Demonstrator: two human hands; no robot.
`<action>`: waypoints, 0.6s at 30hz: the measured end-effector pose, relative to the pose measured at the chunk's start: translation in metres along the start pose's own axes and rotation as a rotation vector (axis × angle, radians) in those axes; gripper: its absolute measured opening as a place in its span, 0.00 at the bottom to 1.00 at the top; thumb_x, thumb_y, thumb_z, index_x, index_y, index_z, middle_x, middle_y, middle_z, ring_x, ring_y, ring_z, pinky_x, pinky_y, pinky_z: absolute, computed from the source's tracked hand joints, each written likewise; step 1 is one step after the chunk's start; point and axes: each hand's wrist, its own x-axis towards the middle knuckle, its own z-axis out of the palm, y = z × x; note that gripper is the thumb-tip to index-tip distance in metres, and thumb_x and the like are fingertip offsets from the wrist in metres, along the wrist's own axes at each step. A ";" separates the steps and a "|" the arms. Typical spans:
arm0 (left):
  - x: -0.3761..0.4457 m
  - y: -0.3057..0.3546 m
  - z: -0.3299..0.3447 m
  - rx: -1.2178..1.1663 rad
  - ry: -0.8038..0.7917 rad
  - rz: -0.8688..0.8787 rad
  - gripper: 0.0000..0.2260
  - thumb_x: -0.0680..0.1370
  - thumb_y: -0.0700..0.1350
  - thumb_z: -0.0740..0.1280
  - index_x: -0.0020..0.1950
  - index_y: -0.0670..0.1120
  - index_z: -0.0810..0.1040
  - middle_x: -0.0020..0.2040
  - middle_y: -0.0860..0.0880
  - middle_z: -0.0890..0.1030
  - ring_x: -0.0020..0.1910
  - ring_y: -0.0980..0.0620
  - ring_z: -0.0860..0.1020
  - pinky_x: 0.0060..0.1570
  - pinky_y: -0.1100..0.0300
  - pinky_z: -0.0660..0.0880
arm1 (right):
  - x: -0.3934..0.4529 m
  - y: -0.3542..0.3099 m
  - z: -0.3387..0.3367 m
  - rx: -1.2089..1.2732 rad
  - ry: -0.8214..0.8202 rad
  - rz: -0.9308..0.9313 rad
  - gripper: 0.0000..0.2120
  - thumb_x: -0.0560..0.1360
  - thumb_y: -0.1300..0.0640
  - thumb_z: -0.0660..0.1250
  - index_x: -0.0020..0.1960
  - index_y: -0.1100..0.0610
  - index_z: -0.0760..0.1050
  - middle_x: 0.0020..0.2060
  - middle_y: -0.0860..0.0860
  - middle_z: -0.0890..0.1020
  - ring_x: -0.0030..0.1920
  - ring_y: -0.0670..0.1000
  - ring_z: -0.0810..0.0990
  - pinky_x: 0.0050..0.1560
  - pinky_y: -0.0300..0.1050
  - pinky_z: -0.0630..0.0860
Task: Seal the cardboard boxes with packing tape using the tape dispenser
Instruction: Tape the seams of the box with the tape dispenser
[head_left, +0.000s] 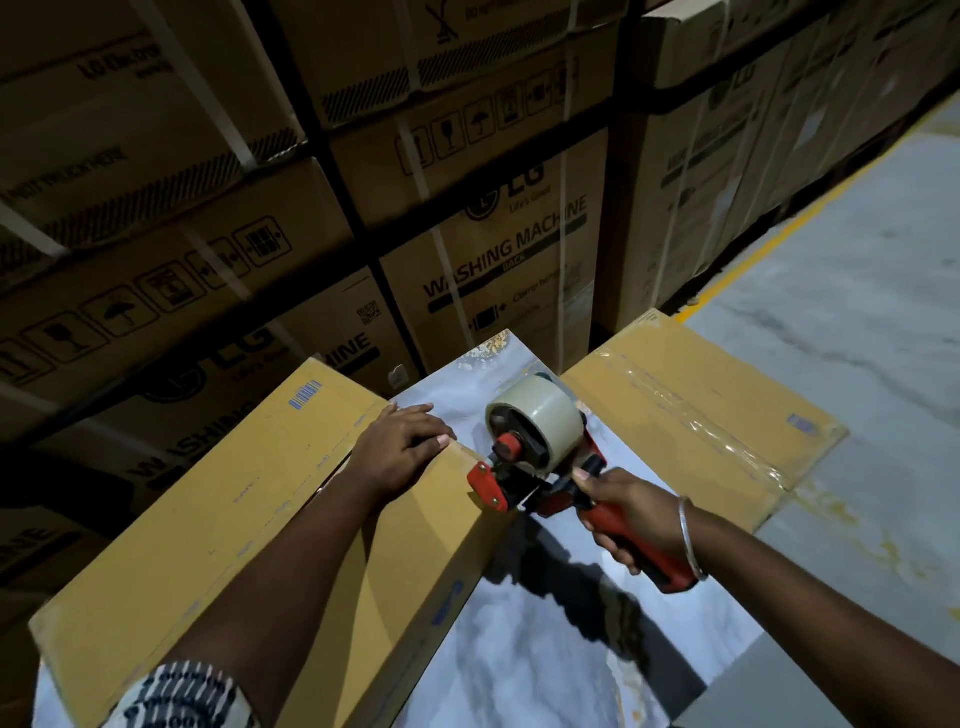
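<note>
Right hand is wrapping its fingers closed around the red handle of the dispenser, thumb lying along the top; a thin bangle is sitting on that wrist. Ahead of the grip, the dispenser's red front plate is touching the near corner edge of the left box, and the tape roll is standing on its hub just above the grip. Left hand is lying flat, fingers spread, pressing on the top of the same box just left of the dispenser's nose; it is clasping nothing. The box is bearing a small blue barcode label at its far edge, writing too small to read. Right of the grip, a second box is lying with clear tape already running along its top seam. Both boxes are resting on a pale marbled table. Beyond, stacked cartons are showing "LG", "Life's Good", "WASHING MACHINE" and "BACK", plus handling symbols.
</note>
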 end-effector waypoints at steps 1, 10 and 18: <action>0.000 0.003 0.000 0.016 -0.001 -0.004 0.16 0.82 0.58 0.56 0.56 0.56 0.83 0.61 0.61 0.81 0.74 0.56 0.66 0.76 0.43 0.49 | -0.004 0.006 0.000 0.019 -0.006 -0.004 0.28 0.78 0.36 0.62 0.32 0.58 0.72 0.24 0.56 0.66 0.22 0.52 0.61 0.24 0.41 0.59; -0.018 0.042 0.016 0.094 -0.079 0.116 0.19 0.84 0.57 0.52 0.67 0.56 0.77 0.68 0.57 0.77 0.74 0.54 0.65 0.76 0.43 0.48 | -0.005 0.006 0.010 0.075 -0.006 -0.145 0.29 0.85 0.47 0.56 0.30 0.49 0.82 0.25 0.55 0.62 0.20 0.52 0.60 0.23 0.41 0.58; -0.014 0.030 0.009 0.082 -0.004 0.020 0.23 0.81 0.63 0.52 0.62 0.57 0.81 0.61 0.59 0.80 0.67 0.56 0.70 0.74 0.38 0.52 | 0.025 0.012 0.017 0.114 -0.020 -0.203 0.24 0.83 0.44 0.62 0.44 0.64 0.82 0.30 0.59 0.63 0.21 0.53 0.61 0.22 0.40 0.60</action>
